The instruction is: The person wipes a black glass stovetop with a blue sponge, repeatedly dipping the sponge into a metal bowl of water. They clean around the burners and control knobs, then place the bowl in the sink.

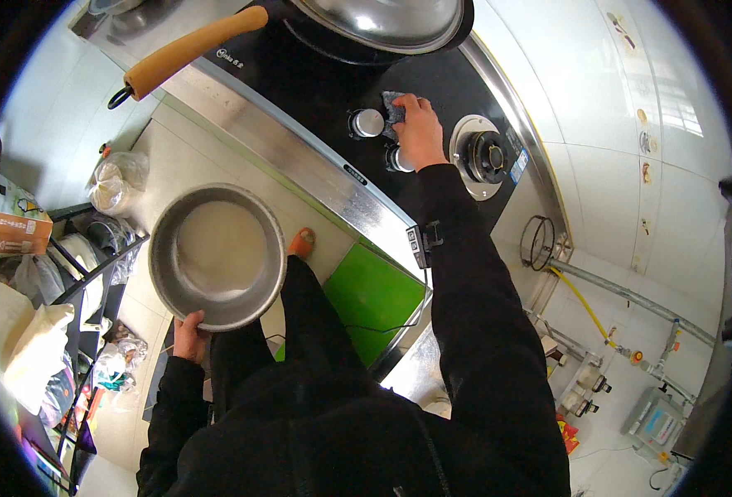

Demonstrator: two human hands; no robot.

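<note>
My left hand (190, 337) grips the near rim of a round metal pot (274, 248), which is held above the floor with cloudy whitish liquid inside. On the black glass top of a gas stove (316, 102), my right hand (422, 127) presses on a grey cloth (393, 112) with bent fingers. Just left of the cloth is a silver control knob (367, 123); a second knob (401, 159) lies partly under my right hand. To the right of that hand sits a gas burner (487, 156) with a round metal plate.
A wok with a wooden handle (195, 50) and a domed metal lid (390, 22) stands at the stove's far side. Left is a black rack (102, 267) with bags. A wire ring stand (536, 242) and a metal pipe (627, 298) are at the right.
</note>
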